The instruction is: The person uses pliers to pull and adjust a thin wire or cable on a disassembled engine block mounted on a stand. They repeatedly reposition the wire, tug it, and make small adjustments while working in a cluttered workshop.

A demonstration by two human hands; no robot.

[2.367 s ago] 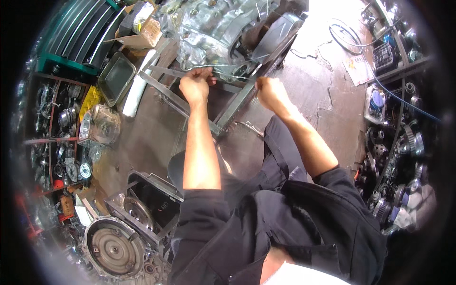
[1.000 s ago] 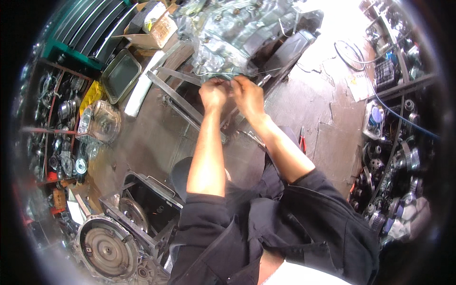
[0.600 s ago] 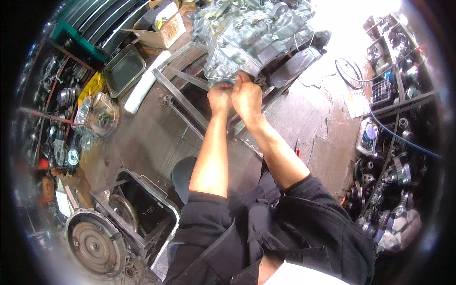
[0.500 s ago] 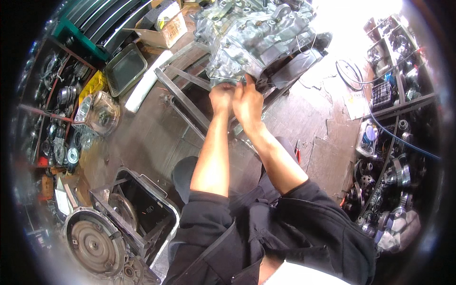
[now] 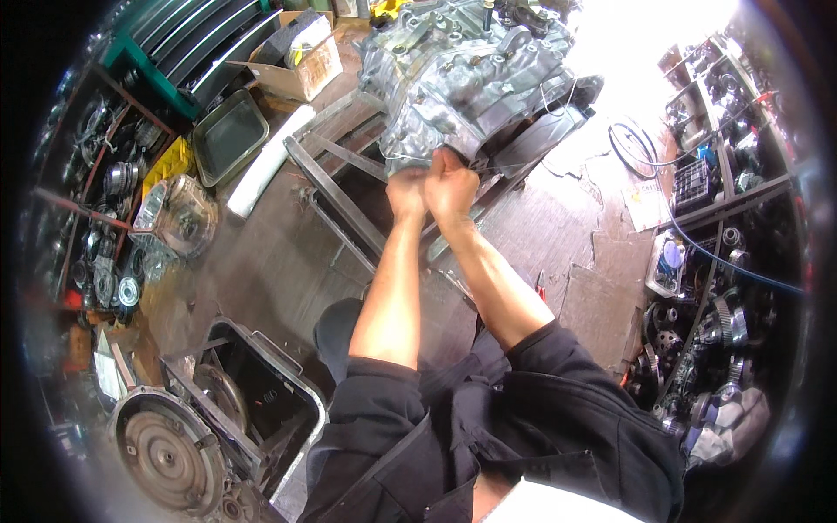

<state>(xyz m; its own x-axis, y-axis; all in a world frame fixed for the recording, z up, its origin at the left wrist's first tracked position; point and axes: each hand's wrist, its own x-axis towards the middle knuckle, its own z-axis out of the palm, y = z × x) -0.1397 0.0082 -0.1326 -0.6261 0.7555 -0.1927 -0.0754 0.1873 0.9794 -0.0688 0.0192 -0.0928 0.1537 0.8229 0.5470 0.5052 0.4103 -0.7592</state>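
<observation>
A grey cast-metal transmission housing rests on a steel frame stand. My left hand is closed at the housing's near lower edge, its fingertips mostly hidden under the metal. Right beside it, my right hand has its fingers curled and raised against the same edge. What either hand grips is too hidden to make out. A thin wire loop hangs at the housing's right side. Red-handled pliers lie on the floor beyond my right forearm.
Shelves of metal parts line the left and right. A green tool cabinet, an open carton, a tray and a white roll are upper left. A round housing lies lower left; a blue hose hangs right.
My hands were apart at the earliest frame; the right moved leftward to join the left at the housing edge. Since then the view has shifted, with both hands still together there.
</observation>
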